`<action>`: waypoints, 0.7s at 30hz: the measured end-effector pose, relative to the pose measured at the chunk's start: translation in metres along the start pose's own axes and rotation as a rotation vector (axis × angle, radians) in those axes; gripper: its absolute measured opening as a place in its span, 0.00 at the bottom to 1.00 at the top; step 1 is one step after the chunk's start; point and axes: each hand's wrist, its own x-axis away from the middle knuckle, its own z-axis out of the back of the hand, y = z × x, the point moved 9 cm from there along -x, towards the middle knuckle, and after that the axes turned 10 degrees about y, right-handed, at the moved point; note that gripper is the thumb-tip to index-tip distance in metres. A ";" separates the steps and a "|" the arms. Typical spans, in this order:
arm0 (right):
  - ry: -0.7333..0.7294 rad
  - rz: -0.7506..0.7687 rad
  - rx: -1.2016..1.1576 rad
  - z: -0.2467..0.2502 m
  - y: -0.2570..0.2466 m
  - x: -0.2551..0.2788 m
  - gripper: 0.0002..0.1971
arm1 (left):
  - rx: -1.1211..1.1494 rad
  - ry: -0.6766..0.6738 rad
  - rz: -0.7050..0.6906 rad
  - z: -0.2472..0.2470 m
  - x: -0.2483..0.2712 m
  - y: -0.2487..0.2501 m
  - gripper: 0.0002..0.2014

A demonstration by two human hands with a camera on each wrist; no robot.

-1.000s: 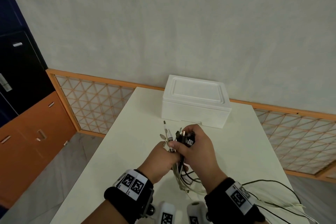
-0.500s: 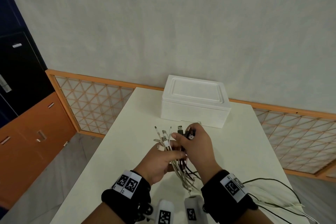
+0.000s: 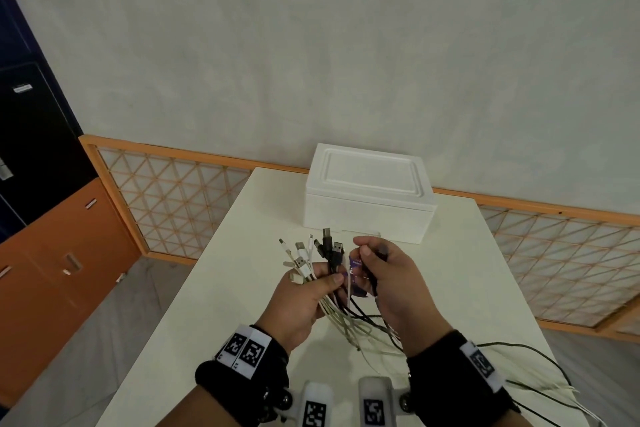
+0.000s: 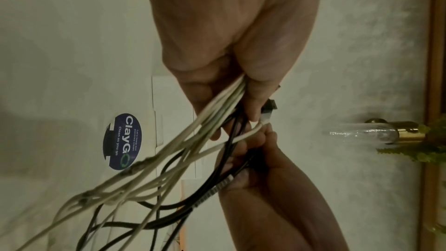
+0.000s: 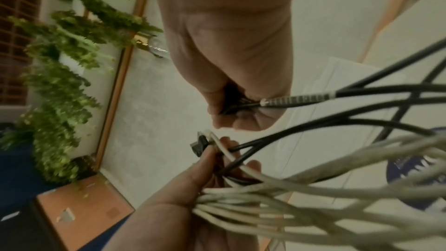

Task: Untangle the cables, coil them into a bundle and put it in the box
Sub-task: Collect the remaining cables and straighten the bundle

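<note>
My left hand [image 3: 311,291] grips a bunch of white and black cables [image 3: 313,258] just below their plug ends, which fan upward. My right hand [image 3: 375,274], close beside it, pinches a black cable [image 5: 299,98] with a ribbed strain relief, and a purple tag [image 3: 355,269] shows by its thumb. Below both hands the cables [image 3: 360,326] hang in a loose tangle over the table and trail off to the right. In the left wrist view the white cables [image 4: 217,110] run through my left fingers [image 4: 255,100]. The white foam box [image 3: 369,192] stands shut at the table's far end.
The white table [image 3: 221,284] reaches from me to the box; its left edge drops to grey floor. An orange lattice rail [image 3: 166,191] runs behind it, and an orange cabinet [image 3: 59,253] stands at left. Loose cable ends [image 3: 540,388] lie near the right front edge.
The two hands have drawn slightly apart. The plug ends, first bunched under my right hand, now fan out above my left hand, and my right hand keeps only the black cable.
</note>
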 end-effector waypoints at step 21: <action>-0.137 0.179 0.325 -0.029 -0.009 0.018 0.13 | -0.258 -0.274 -0.209 -0.025 0.017 0.013 0.11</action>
